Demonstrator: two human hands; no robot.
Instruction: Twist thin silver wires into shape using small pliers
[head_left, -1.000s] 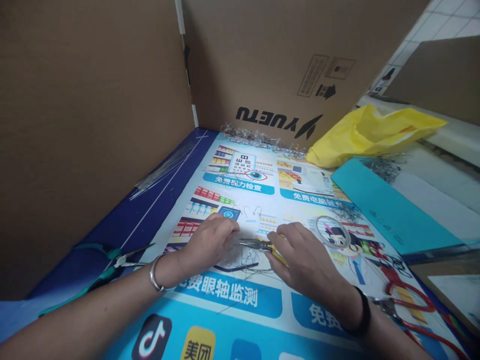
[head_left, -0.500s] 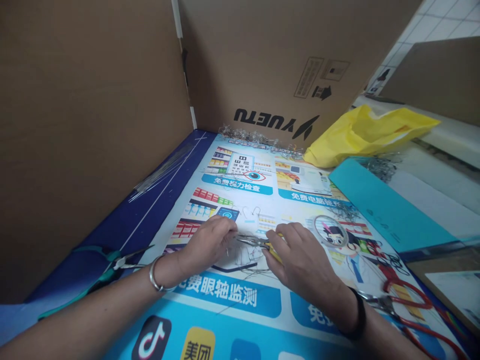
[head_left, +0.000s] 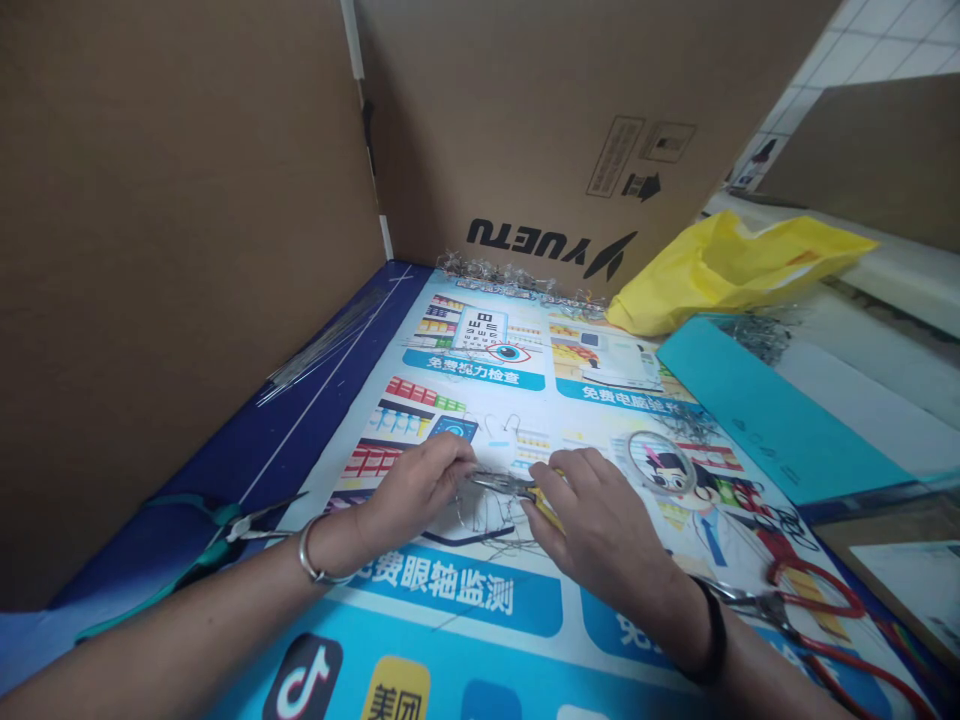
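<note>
My right hand (head_left: pixel 589 510) is wrapped round the yellow handles of long-nose pliers (head_left: pixel 504 484), whose metal jaws point left. Fingers pinched together, my left hand (head_left: pixel 420 487) holds thin wire (head_left: pixel 466 508) right at the tips of the jaws. The wire is fine, and its exact shape is hard to make out. Below the pliers, several loose wire pieces (head_left: pixel 517 545) lie on the printed poster (head_left: pixel 480 635). A few bent wire hooks (head_left: pixel 512 422) rest just beyond my hands.
Green-handled pliers (head_left: pixel 217 535) lie at the left, red-handled scissors (head_left: pixel 780 605) at the right. A wire coil (head_left: pixel 660 462), a teal box (head_left: pixel 772 410) and a yellow bag (head_left: pixel 720 270) sit farther right. Cardboard walls (head_left: pixel 585 120) enclose the back and left; straight wires (head_left: pixel 322 345) lie along the left.
The pliers and my right hand have shifted very slightly left, toward my left hand. Both hands keep their grip.
</note>
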